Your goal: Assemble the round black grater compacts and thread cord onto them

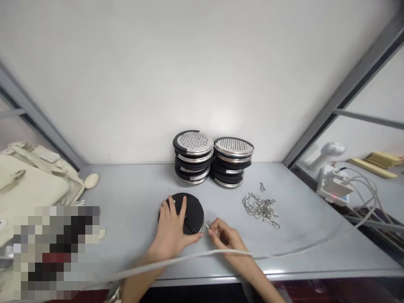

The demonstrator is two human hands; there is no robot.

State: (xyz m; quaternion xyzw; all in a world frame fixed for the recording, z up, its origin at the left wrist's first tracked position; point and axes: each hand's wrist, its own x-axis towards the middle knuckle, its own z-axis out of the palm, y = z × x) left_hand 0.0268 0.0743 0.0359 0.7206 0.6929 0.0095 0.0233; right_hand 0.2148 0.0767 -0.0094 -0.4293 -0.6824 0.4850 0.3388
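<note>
Across the grey table (126, 202), the left hand (172, 227) splays over the disc (197, 212); beside it, the right hand (225, 235) pinches a clip (208, 224).

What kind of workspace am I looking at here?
Probably a small assembly or packing bench: two stacks of round metal graters, a pile of metal clips on the grey tabletop, and metal framing at the sides.
</note>
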